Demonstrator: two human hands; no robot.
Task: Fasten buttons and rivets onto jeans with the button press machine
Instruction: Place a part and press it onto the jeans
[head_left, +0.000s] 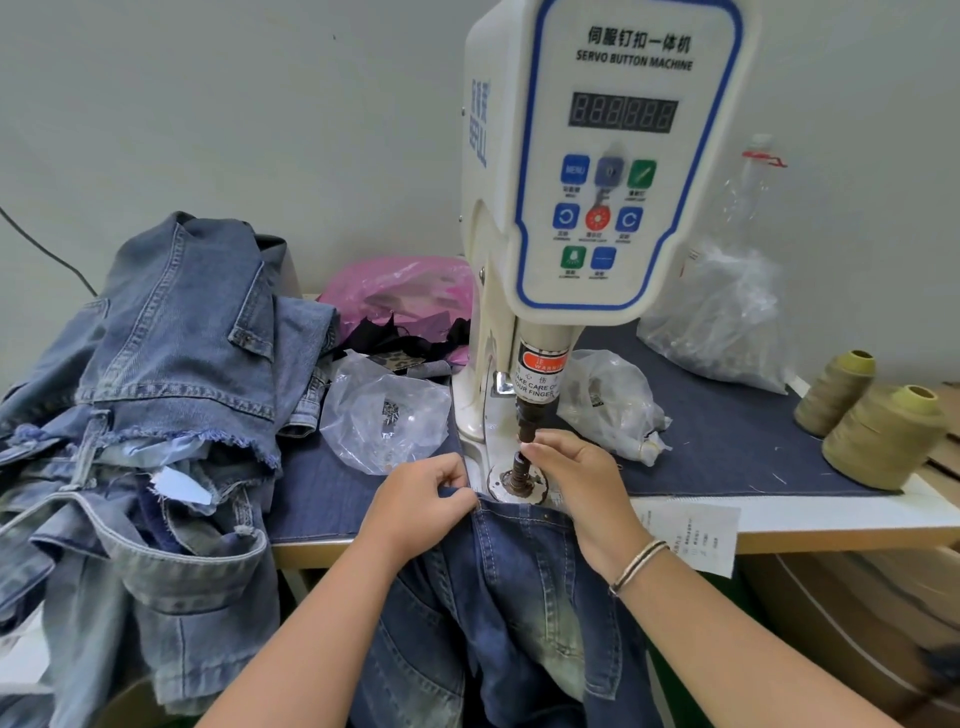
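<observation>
At the centre of the bench stood 1 button press machine, with 1 pair of dark jeans hanging off the near edge at 6 o'clock. At 9 o'clock lay a heap of lighter jeans, their number unclear; 2 thread cones sat at 3 o'clock and 3 clear plastic bags ringed the press. The left hand pinched the waistband, fingers curled closed. The right hand reached its fingertips to the lower die; whatever it gripped was hidden.
</observation>
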